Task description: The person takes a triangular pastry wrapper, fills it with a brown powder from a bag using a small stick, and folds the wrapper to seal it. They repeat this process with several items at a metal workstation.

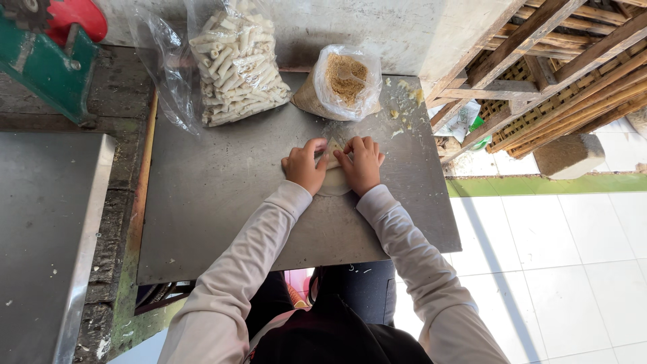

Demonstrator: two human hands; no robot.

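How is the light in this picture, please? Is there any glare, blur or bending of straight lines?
Head view: soft daylight, brightest on the white floor tiles; a mild sheen on the metal sheet, no hard glare; both hands, left hand and right hand, look sharp on the pale dough; the wide lens bends the sheet's edges slightly.

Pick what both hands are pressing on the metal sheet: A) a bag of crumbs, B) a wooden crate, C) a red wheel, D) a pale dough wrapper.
D: the left hand and right hand fold a pale dough wrapper on the metal sheet.
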